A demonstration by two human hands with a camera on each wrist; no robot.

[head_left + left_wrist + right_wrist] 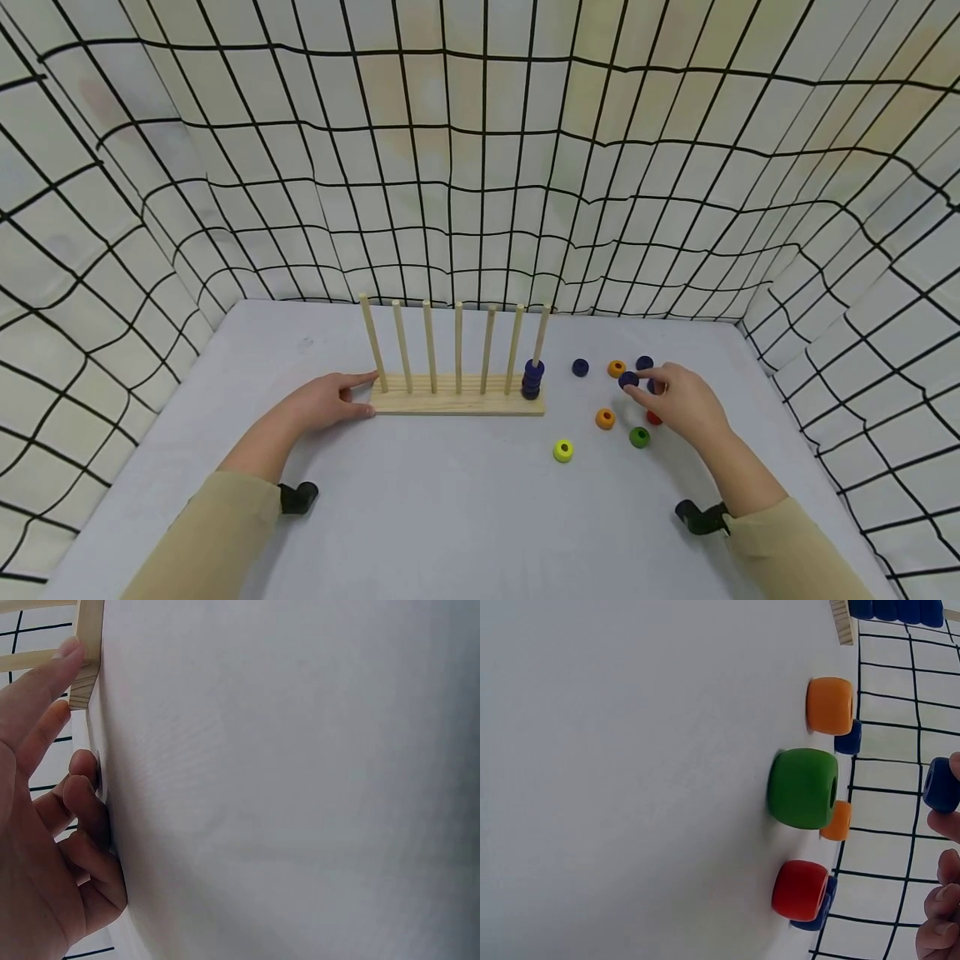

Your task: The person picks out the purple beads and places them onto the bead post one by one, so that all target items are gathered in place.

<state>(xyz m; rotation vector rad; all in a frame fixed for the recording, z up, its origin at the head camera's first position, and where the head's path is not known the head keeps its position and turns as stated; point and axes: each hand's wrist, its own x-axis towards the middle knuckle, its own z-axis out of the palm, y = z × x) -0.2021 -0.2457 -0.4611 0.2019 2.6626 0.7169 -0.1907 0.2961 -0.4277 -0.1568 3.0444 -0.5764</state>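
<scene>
A wooden peg rack point(457, 405) with several upright pegs stands on the table, its rightmost peg bearing a stack of dark blue beads point(532, 382). My left hand point(322, 403) holds the rack's left end between thumb and index finger, the other fingers curled on the tabletop. Raised over the loose beads on the right, my right hand point(686, 404) pinches a dark blue bead point(941, 785) between thumb and fingertip. Beneath and around it lie a green bead point(804, 788), a red bead point(800, 890) partly behind the hand in the head view, and an orange bead point(830, 706).
More loose beads lie right of the rack: a yellow bead point(563, 451), another orange bead point(617, 368) and dark blue beads, one point(581, 367) nearest the rack. White cloth covers the table point(450, 508). Black netting point(483, 187) over pale walls encloses its back and sides.
</scene>
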